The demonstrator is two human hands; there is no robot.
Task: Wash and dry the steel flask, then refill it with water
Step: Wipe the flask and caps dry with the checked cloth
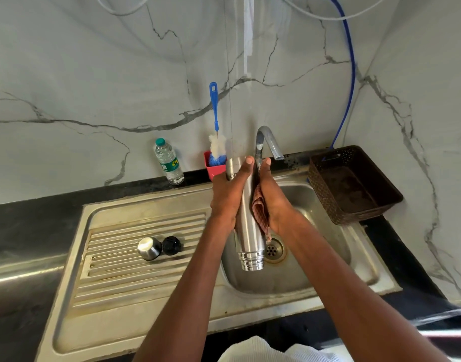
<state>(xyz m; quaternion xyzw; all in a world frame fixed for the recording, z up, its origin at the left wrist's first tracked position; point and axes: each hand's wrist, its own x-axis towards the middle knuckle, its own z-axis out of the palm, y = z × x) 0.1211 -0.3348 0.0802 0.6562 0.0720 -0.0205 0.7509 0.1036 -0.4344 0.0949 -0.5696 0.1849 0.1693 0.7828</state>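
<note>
Steel gleams along the flask (250, 226), which is held over the sink basin (315, 273), its threaded mouth pointing down toward the drain (274, 250) and its base raised toward the tap (267, 142). A checked cloth (260, 214) is pressed against its right side, so the drying step is judged to be under way, with washing apparently finished; no water is seen running from the tap. Refilling is not yet done, and the steel cup cap (149, 248) and black stopper (171, 245) lie apart on the ribbed drainboard (135, 278), waiting to be refitted.

The left hand (230, 194) is wrapped round the upper body of the flask, thumb laid along the metal. The right hand (272, 202) is closed on the cloth and holds it against the flask. Both forearms are stretched forward and converge over the basin.

Behind, a blue bottle brush (215, 131) stands in a red holder (214, 169), a plastic water bottle (169, 162) is set on the dark desk (28, 226), and a brown basket (354, 184) sits to the right.
</note>
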